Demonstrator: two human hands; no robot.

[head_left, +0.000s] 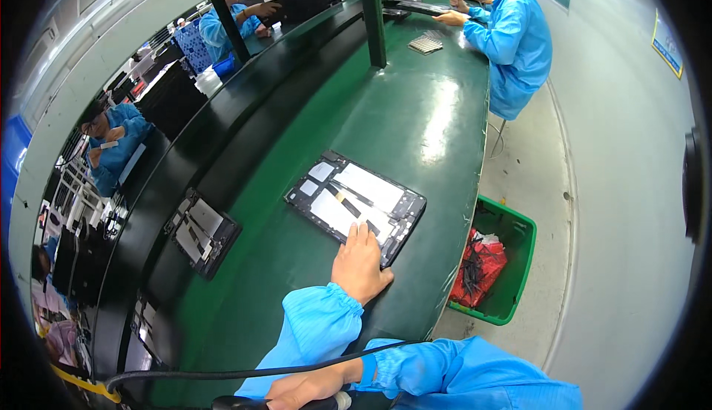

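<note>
Long green workbench (415, 113), grey floor (630, 224), green bin (512, 261) beside.

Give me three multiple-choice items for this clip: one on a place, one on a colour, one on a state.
1. Where does the left hand rest?
A. On the near edge of the open tablet
B. In the bin
C. On the floor

2. What colour is the bin beside the bench?
A. Yellow
B. Green
C. White

3. How is the right hand?
A. Flat and open on the bench
B. Raised, holding nothing
C. Closed around a dark tool with a cable

Answers:
1. A: the left hand lies flat with its fingers on the near edge of the tablet.
2. B: the bin on the floor has green walls.
3. C: the right hand wraps around the tool at the lower edge of the picture.
</note>
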